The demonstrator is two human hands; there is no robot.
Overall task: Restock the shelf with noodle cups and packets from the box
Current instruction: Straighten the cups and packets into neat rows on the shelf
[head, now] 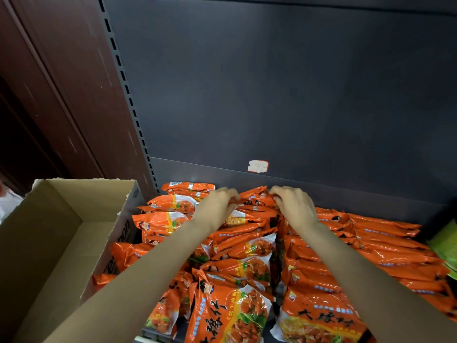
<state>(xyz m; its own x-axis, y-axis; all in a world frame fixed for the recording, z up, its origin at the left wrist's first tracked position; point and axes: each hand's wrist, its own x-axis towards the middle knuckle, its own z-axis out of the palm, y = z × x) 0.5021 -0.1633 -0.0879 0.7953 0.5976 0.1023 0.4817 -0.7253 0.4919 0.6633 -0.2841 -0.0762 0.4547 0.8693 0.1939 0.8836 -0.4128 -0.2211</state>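
I saw a dark grey metal shelf (346, 201) filling the lower middle and right of the frame, with a flat matte back panel (272, 82) above it and a slotted upright (128, 95) running down from the upper left. A torn white price sticker (258, 166) with a red border sat on the panel at centre. Reddish-brown wood panelling (49, 82) filled the upper left.

One cardboard box (57, 243) stood at lower left, open, its plain brown inside showing nothing, touching the shelf's left end. Glossy orange noodle packets (237, 248) lay in overlapping rows across the shelf, too many and too overlapped for me to count; their crinkled plastic shone. A green packet (445, 243) showed at the right edge.

I counted two hands, both far back on the centre row. The left hand (217, 204) had its fingers curled over the rear packets, and the right hand (294, 206) pinched the crimped edge of the rearmost packet (257, 195), just beside the left.
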